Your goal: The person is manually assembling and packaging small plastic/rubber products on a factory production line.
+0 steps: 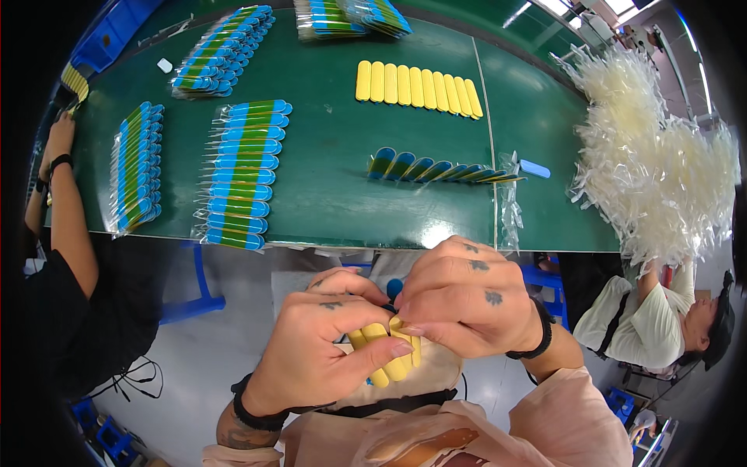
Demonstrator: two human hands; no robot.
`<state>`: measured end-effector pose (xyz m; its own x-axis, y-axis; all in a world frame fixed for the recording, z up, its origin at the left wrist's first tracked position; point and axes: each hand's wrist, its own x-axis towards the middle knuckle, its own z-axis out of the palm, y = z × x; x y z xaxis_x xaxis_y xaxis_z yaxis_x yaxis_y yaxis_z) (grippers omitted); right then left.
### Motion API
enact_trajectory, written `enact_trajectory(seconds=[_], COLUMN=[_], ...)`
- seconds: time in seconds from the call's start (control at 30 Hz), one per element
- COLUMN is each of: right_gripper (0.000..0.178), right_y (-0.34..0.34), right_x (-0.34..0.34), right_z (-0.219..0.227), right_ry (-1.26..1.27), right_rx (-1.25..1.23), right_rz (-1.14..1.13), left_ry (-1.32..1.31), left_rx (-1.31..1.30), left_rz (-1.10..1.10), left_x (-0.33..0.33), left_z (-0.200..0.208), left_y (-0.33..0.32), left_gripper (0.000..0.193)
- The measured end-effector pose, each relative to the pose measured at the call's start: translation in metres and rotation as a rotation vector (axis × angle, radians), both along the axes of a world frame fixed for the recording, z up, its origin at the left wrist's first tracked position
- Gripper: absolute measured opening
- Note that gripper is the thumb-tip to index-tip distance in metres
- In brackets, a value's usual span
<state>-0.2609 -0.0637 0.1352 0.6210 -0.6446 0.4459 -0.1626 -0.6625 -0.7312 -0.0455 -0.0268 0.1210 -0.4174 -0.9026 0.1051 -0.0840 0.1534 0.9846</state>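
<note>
Over my lap, just off the near table edge, my left hand is closed on several yellow round-ended strips, which look like short nail files and lie fanned side by side. My right hand pinches the strip at the right of this bunch between thumb and fingers. A small round blue end shows between the two hands. Beyond them on the table, a row of like strips lies yellow face up. Nearer, a second row overlaps at a slant, with blue-green faces showing.
Clear-wrapped blue-green strips lie in stacks across the left of the green table. Right of a seam are a blue strip and clear wrappers. A heap of clear wrappers covers the right end. Other people sit at left and right.
</note>
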Motion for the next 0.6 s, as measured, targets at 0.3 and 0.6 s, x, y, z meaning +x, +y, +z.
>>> enact_trajectory(seconds=[0.3,0.6], right_gripper=[0.016,0.02], right_y=[0.0007,0.0046], right_x=[0.0024,0.0049], right_z=[-0.0028,-0.0054], right_ry=[-0.023,-0.012], right_rx=[-0.086,-0.133], right_rz=[-0.014,-0.059], left_ry=[-0.059,-0.111], left_rx=[-0.074,-0.138], left_rz=[0.019,0.033], left_x=[-0.0007,-0.0029], left_z=[0.0027,0.0066], left_y=[0.0012,0.0029], left_gripper=[0.021,0.019])
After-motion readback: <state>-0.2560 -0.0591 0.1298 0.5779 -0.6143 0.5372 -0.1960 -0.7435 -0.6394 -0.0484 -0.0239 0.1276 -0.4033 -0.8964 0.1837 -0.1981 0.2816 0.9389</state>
